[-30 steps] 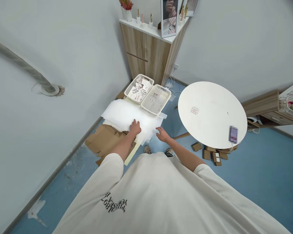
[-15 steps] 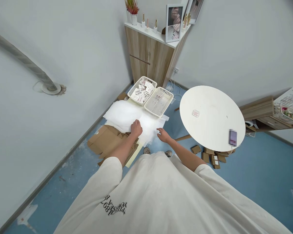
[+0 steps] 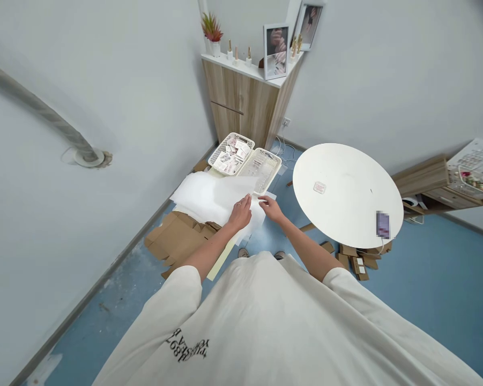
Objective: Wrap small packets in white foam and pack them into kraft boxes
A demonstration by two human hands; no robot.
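Thin white packing sheets (image 3: 201,194) lie in a loose stack on the floor in front of me. My left hand (image 3: 240,213) is closed at the near edge of the top sheet, its fingers together and pointing forward. That sheet is raised and overlaps the near-left part of a white basket (image 3: 277,170). Close to its right corner is my right hand (image 3: 271,208), fingers partly bent and apart, with nothing visible in them. Whether its fingertips touch the sheet I cannot make out.
A second white basket (image 3: 212,161) holds small packets. Flattened cardboard (image 3: 166,238) lies left of the sheets. At right stands a round white table (image 3: 341,187) with a phone (image 3: 383,224); small cardboard boxes (image 3: 358,266) sit below it. A wooden cabinet (image 3: 241,102) fills the corner.
My left hand has moved right with the sheet's edge, and the sheet now lifts over part of the basket. My right hand has come nearer to it. The view has tilted up slightly.
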